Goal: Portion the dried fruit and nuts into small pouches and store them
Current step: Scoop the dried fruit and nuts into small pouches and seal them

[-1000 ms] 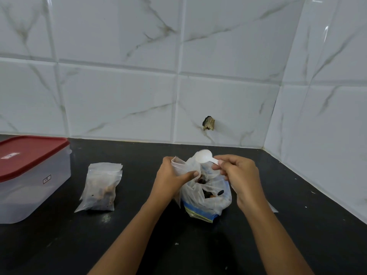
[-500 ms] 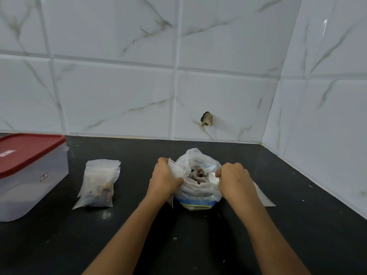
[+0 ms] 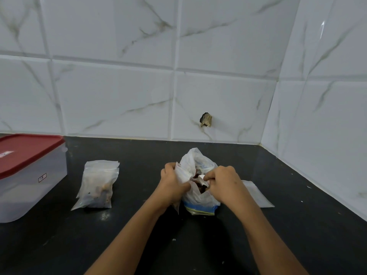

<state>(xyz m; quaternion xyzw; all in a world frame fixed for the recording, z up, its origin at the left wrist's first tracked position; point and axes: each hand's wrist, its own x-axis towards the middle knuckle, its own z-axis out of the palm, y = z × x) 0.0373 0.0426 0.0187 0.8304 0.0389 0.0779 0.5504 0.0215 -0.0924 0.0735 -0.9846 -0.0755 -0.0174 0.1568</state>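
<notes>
A crumpled clear bag of dried fruit and nuts (image 3: 195, 165), with a blue strip at its base, stands mid-counter. My left hand (image 3: 171, 183) grips the bag's left rim and holds it open. My right hand (image 3: 224, 183) holds a white plastic spoon (image 3: 201, 177) dipped into the dark fruit inside; only a bit of the spoon shows. A stack of filled small pouches (image 3: 98, 184) lies to the left. An empty flat pouch (image 3: 256, 193) lies behind my right wrist.
A translucent storage box with a red lid (image 3: 29, 173) sits at the far left of the black counter (image 3: 139, 235). White marble-look tiled walls close the back and right sides. A chipped hole (image 3: 206, 120) marks the back wall.
The spoon, held above the bag a second ago, has gone down into the bag with my right hand. My left hand keeps its grip on the rim.
</notes>
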